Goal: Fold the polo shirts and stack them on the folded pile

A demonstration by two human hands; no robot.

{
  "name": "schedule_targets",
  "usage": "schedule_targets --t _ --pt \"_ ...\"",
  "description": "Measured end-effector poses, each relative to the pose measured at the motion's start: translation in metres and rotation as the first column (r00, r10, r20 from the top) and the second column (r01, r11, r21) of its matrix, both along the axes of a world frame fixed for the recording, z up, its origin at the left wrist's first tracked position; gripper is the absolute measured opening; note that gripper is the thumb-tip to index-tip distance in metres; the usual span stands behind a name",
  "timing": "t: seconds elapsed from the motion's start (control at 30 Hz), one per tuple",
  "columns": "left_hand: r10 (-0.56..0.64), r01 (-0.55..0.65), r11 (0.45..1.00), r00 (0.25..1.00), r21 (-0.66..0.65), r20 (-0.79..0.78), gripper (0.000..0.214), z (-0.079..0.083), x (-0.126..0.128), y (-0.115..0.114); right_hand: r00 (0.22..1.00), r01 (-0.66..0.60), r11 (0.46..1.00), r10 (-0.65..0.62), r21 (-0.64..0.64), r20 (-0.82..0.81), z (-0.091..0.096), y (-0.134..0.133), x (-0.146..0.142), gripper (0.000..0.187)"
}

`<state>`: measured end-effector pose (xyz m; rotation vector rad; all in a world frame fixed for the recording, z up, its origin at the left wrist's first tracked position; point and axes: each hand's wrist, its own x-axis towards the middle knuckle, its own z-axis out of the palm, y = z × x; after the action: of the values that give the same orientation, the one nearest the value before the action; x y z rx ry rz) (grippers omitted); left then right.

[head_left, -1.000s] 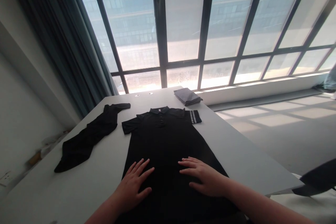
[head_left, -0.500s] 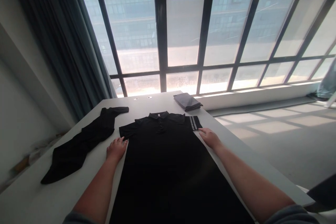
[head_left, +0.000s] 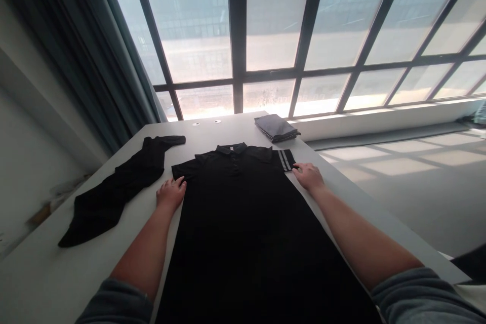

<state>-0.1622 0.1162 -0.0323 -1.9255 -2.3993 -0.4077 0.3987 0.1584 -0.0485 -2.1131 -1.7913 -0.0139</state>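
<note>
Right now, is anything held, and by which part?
Left hand touches the black shirt at its plain sleeve, right hand at the striped cuff; actual grip unclear.

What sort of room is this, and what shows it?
Likely an office or studio-type workroom: a gridded window wall, a long blue-grey curtain, and a big white table with a black polo shirt spread flat on it. Exact use can't be told.
</note>
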Motion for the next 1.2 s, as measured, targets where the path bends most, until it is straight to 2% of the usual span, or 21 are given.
schedule_targets --t 0.13,0.3,0.4,0.5,0.6,0.7,0.83,1.03,1.2 --pt "0.041 -0.041 0.999 0.999 -0.003 0.022 0.054 0.004 0.003 0.009 0.998 0.059 0.996 -0.059 -0.061 0.006 0.006 0.006 -0.006 0.047" --pt "0.075 -0.078 0.997 0.987 0.02 0.141 0.041 0.007 -0.005 0.019 0.999 0.032 0.999 -0.032 -0.025 -0.006 0.007 0.006 -0.005 0.045" --pt "-0.011 -0.013 0.995 0.973 0.102 0.231 0.031 0.004 -0.011 0.025 1.0 0.007 1.0 -0.008 -0.017 -0.013 0.005 0.004 -0.003 0.044" --pt "-0.131 0.073 0.972 0.957 0.222 0.259 0.035 0.001 -0.014 0.029 1.0 0.01 1.0 -0.01 -0.022 -0.008 0.005 0.003 -0.002 0.044" --pt "-0.133 0.071 0.969 0.958 0.238 0.254 0.04 0.0 -0.015 0.033 1.0 0.003 1.0 -0.003 -0.024 -0.001 0.006 0.003 -0.002 0.044" --pt "-0.075 0.03 0.982 0.968 0.189 0.24 0.042 0.001 -0.014 0.036 1.0 -0.005 1.0 0.005 -0.031 -0.008 0.008 0.003 -0.002 0.044" --pt "0.043 -0.051 0.998 0.981 0.041 0.19 0.045 0.007 -0.009 0.041 1.0 -0.012 0.999 0.011 -0.038 -0.011 0.009 0.001 -0.004 0.046" --pt "0.254 -0.239 0.957 0.964 -0.167 0.081 0.061 0.025 -0.001 0.047 1.0 -0.019 0.999 0.018 -0.032 -0.006 0.01 0.0 -0.004 0.044" --pt "0.267 -0.249 0.942 0.962 -0.227 0.05 0.068 0.028 -0.004 0.051 1.0 -0.014 0.999 0.014 -0.032 -0.007 0.011 -0.001 -0.005 0.044"
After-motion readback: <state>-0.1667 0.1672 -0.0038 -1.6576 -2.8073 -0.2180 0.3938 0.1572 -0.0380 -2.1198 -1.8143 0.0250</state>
